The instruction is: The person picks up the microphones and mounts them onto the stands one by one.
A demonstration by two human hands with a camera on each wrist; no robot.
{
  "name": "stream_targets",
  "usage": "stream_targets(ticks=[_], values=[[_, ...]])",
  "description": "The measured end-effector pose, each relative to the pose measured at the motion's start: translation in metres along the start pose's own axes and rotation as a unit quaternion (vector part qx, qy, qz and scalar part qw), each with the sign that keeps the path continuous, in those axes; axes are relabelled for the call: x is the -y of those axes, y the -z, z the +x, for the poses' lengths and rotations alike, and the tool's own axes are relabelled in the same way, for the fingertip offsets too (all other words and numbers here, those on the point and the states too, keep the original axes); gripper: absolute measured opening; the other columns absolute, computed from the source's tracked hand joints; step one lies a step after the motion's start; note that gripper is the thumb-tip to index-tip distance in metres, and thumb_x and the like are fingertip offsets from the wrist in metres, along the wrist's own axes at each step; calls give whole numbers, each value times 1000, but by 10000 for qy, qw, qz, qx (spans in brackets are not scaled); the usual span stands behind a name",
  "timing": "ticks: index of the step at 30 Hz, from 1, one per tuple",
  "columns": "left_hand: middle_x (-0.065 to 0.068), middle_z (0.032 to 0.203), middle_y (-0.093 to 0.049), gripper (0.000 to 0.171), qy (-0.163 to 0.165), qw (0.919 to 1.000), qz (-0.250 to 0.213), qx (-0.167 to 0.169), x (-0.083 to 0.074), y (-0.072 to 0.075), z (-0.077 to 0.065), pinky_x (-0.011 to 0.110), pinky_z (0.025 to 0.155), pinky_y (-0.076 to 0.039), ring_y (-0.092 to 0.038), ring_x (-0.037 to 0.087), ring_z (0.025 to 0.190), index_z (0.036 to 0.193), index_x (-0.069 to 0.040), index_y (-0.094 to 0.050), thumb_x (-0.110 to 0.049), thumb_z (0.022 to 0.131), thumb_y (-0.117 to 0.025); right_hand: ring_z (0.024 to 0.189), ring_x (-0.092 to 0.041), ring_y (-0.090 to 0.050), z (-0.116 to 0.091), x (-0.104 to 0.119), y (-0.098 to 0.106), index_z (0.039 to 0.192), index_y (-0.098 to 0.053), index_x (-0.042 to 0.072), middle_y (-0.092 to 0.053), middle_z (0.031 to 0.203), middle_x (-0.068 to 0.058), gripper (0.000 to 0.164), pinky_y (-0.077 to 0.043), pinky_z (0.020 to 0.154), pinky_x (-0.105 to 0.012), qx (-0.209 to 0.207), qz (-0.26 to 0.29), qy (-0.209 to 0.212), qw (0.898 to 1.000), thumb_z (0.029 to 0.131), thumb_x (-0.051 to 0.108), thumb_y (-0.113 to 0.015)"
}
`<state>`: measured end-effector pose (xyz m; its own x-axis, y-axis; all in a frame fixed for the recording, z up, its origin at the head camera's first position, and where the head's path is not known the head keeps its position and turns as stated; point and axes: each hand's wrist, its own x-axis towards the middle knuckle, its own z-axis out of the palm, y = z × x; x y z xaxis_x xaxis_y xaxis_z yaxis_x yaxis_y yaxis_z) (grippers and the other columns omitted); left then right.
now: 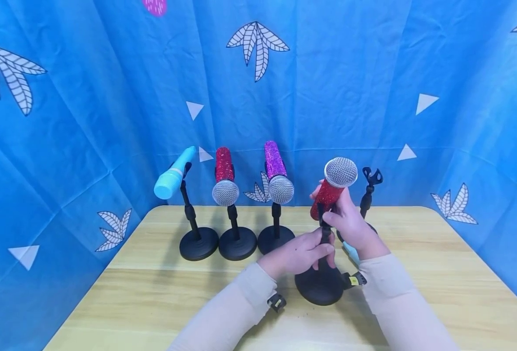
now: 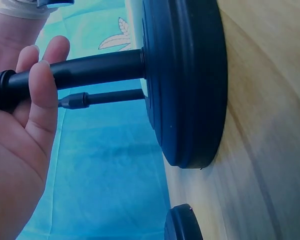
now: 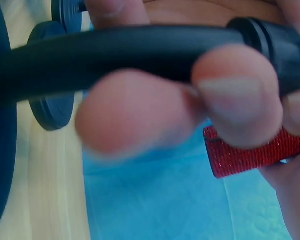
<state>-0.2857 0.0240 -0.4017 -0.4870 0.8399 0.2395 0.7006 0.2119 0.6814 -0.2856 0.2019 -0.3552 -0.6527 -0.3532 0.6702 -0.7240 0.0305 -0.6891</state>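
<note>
My left hand (image 1: 299,253) grips the black pole of a desk microphone stand (image 1: 319,287), its fingers wrapped around it below the clip. The stand's round base (image 2: 185,85) is close over the wooden table in the left wrist view. My right hand (image 1: 350,222) holds a glittery red microphone (image 1: 328,195) at the top of this stand, thumb by the clip. The microphone's silver mesh head (image 1: 340,171) tilts up and toward me. In the right wrist view, its red handle end (image 3: 255,155) shows behind left-hand fingers (image 3: 135,112) curled at the pole.
Left of my hands stand a light blue microphone (image 1: 175,175), another red one (image 1: 225,170) and a purple one (image 1: 276,165), each on a black stand. An empty clip stand (image 1: 367,195) is behind my right hand. Something light blue (image 1: 351,253) lies partly hidden beside my right wrist.
</note>
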Motion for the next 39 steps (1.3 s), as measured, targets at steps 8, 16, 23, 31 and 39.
stream_targets(ticks=[8, 16, 23, 31, 39], values=[[-9, 92, -70, 35, 117, 9999, 26, -56, -1, -1, -2, 20, 66, -52, -63, 12, 62, 97, -14, -66, -29, 111, -37, 118, -31, -52, -4, 4, 4, 142, -24, 19, -50, 133, -12, 100, -46, 98, -35, 225, -641, -654, 9955, 68, 7, -91], [-11, 91, -69, 33, 188, 9998, 40, 39, -4, -1, -2, 19, 67, -51, -65, 16, 65, 97, -14, -64, -29, 111, -38, 112, -27, -53, -5, 3, -2, 140, -27, 10, -55, 123, -10, 96, -46, 94, -35, -129, -832, -537, 9950, 66, -2, -87], [-12, 89, -69, 30, 257, 9996, 75, 3, -6, -1, -2, 19, 65, -51, -63, 14, 63, 98, -14, -63, -26, 111, -40, 99, -24, -59, -9, 4, -5, 135, -34, 12, -58, 117, -5, 84, -48, 90, -32, -261, -1068, -718, 9913, 71, -2, -86], [-17, 90, -69, 30, 510, 9983, 249, 115, -7, 0, -1, 19, 68, -50, -64, 13, 66, 98, -17, -64, -28, 111, -40, 110, -24, -57, -10, 10, -7, 132, -43, 6, -62, 118, -9, 70, -43, 100, -55, -204, -1539, -583, 9861, 75, 2, -84], [-16, 89, -69, 32, 401, 9989, 234, 52, -6, -2, -1, 19, 64, -51, -64, 12, 64, 96, -16, -64, -29, 111, -38, 106, -26, -59, -12, 11, -6, 132, -45, 3, -63, 118, -12, 73, -49, 93, -52, -372, -2033, -652, 9762, 73, 8, -86]])
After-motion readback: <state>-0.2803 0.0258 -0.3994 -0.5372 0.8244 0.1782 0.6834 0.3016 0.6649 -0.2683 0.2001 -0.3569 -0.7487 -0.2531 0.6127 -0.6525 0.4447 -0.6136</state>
